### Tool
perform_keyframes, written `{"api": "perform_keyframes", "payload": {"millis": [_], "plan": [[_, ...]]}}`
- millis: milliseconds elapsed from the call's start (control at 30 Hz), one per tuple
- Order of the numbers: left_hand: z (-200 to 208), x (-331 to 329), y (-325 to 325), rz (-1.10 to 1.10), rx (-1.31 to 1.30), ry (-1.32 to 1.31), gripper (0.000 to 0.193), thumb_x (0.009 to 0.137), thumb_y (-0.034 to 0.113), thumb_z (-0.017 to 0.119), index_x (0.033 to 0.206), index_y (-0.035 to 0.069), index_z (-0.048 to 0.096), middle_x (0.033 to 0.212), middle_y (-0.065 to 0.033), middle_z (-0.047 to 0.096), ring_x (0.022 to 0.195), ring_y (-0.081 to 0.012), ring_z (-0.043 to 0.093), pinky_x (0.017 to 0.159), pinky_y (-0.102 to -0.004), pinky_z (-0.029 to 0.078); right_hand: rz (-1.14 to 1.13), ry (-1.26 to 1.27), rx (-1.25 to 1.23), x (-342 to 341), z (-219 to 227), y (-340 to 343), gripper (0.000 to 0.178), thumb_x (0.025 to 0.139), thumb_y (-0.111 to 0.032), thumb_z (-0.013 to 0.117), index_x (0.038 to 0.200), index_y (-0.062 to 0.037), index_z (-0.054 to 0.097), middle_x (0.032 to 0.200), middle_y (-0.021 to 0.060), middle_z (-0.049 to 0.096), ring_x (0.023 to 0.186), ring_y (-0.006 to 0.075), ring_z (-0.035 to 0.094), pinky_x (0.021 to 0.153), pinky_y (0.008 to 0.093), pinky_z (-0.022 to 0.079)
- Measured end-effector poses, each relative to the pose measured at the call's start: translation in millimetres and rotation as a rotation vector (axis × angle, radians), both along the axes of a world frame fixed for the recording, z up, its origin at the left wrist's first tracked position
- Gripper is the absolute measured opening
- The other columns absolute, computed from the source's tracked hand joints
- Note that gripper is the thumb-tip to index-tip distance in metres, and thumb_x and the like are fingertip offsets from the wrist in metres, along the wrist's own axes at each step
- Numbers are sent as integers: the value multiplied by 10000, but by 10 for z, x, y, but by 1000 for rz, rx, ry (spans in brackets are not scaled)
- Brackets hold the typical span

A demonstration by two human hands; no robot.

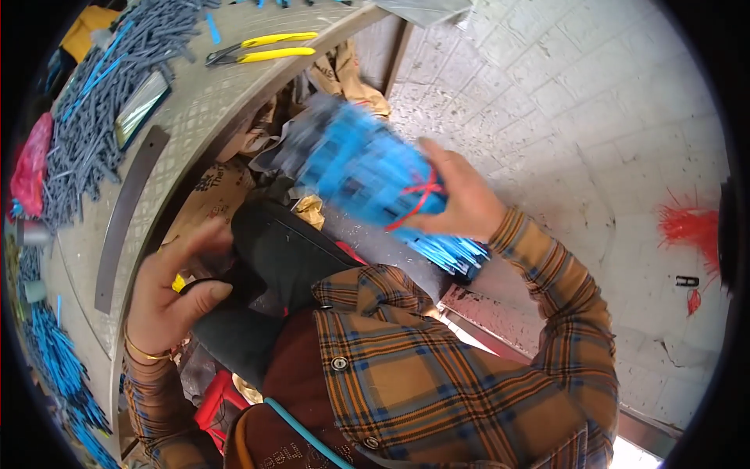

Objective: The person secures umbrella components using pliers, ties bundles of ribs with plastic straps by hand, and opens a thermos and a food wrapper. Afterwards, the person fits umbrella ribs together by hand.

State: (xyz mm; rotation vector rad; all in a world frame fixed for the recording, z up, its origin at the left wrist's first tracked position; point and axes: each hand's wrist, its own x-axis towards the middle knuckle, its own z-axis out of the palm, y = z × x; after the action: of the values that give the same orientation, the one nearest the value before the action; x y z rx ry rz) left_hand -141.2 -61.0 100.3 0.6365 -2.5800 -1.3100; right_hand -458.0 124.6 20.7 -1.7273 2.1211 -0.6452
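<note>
"The plaid shirt is nearest. And the blue strip bundle?"

"Past the worktop's right edge, slanting lengthwise; grey tips point upper-left, blurred. The right hand's grip wraps the red-tied end, hiding part; the left hand is spread, empty."

the left hand holds nothing, its thumb pointing right, apart from the blurred, half-bent fingers; the sleeved left forearm rises from the lower edge. the right hand is curled in a grip, right elbow bent, the sleeved right forearm slanting up and leftward.
</note>
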Motion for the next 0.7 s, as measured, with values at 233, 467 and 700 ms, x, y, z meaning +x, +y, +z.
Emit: {"api": "perform_keyframes", "payload": {"millis": [233, 467, 700], "plan": [[-237, 241, 136, 26, 352, -257, 486, 771, 109, 663, 1222, 6, 516, 1012, -103, 634, 968, -184, 594, 850, -296, 457, -565, -214, -210, -976, -1789, 426, 803, 756, -310, 730, 1325, 55, 297, 1131, 173, 570, 1002, 226, 570, 841, 354, 471], [-555, 382, 75, -144, 188, -260, 428, 840, 300, 591, 1158, 16, 550, 868, -138, 666, 799, -240, 645, 709, -316, 494, -605, -105, 102, -2008, -4027, 1464, 617, 782, -224, 578, 1295, 33, 351, 1181, 201, 536, 1065, 333, 541, 893, 423, 448], [-98, 1377, -222, 404, 62, 20, 380, 825, 229, 626, 1129, 8, 565, 990, -119, 655, 842, -195, 630, 748, -293, 483, -269, -168, 207, -189, -2402, -651, 512, 790, -199, 564, 1247, -8, 435, 1110, 211, 563, 1017, 317, 567, 859, 380, 460]]}}
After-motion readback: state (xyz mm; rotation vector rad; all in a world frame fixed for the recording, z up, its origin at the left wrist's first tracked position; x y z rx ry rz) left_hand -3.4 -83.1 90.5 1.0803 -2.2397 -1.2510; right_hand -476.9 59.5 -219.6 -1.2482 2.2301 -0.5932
